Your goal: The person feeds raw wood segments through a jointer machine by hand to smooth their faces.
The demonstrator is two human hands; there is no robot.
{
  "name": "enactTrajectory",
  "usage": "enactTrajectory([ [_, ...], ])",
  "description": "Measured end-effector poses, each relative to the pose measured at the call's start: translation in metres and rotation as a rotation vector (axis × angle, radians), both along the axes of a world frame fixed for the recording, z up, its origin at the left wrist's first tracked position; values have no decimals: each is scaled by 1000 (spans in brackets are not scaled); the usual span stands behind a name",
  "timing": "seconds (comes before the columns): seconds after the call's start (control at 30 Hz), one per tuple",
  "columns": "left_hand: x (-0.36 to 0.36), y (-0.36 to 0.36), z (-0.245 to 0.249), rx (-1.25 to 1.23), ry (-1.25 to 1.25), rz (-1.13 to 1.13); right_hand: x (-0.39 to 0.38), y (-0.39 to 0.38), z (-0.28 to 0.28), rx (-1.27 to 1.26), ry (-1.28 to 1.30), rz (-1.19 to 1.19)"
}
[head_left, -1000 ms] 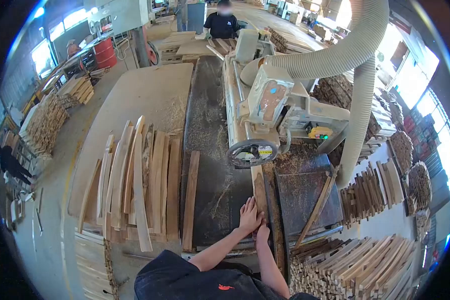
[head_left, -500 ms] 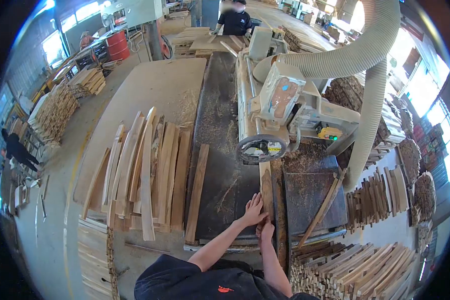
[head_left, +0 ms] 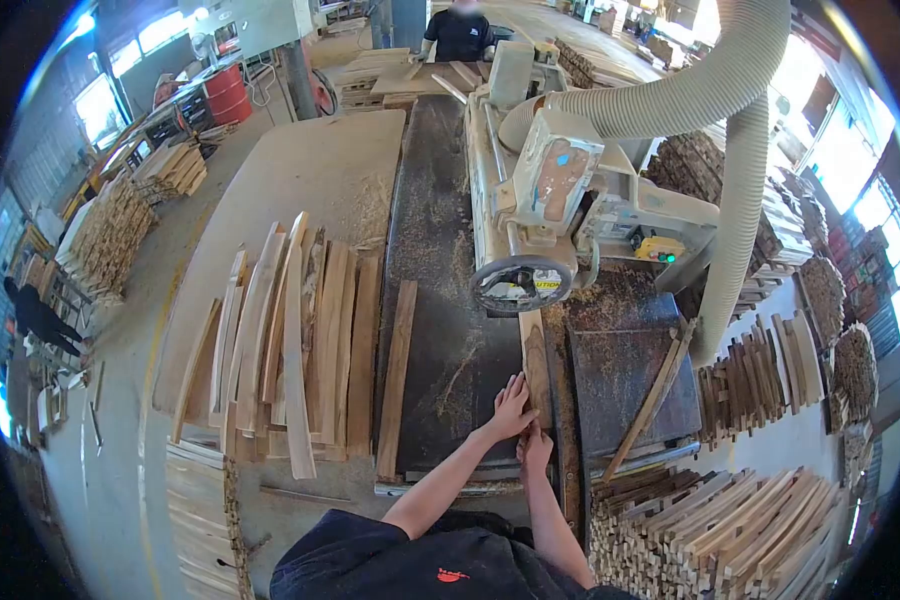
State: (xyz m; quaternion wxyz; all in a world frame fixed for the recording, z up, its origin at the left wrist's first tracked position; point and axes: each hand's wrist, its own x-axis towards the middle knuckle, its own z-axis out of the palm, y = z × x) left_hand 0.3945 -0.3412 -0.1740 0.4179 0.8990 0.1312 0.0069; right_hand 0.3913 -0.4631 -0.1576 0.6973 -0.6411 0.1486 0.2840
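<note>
A narrow wooden board [head_left: 537, 365] lies lengthwise on the dark machine table [head_left: 460, 345], its far end hidden under the machine head. My left hand [head_left: 511, 408] rests with fingers stretched forward along the board's left side, near its close end. Just behind and to the right, my right hand [head_left: 534, 450] has its fingers closed around the near end of the board. The two hands almost touch. Ahead of them stands the saw-like machine [head_left: 530, 190], with a black handwheel [head_left: 522, 285] on its front.
Left of the hands lie a single board [head_left: 398, 380] and a row of loose boards [head_left: 290, 350]. A thin strip [head_left: 650, 400] leans at the right; stacked sticks [head_left: 715, 530] stand lower right. A thick hose [head_left: 680, 105] arches overhead. A co-worker [head_left: 460, 38] stands beyond the machine.
The view has shifted slightly. My hands stay at the board's near end, with little visible movement relative to the table. The co-worker's arms have shifted a little.
</note>
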Motion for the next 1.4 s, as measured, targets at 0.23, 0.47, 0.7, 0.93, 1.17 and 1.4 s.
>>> enactTrajectory([
  [0.23,0,-3,2,19,-44,51,0,-2,-15,34,-63,21],
  [0.47,-1,0,8,15,47,-16,-7,1,8,5,-63,17],
  [0.7,1,2,6,6,38,-14,-3,0,-11,-15,-93,24],
  [0.93,0,1,11,21,60,-14,-4,1,-6,1,-70,30],
  [1.17,-2,2,6,-4,21,-36,-3,1,-8,6,-47,3],
  [1.4,0,-1,0,-12,-50,28,-5,5,7,-5,-40,1],
])
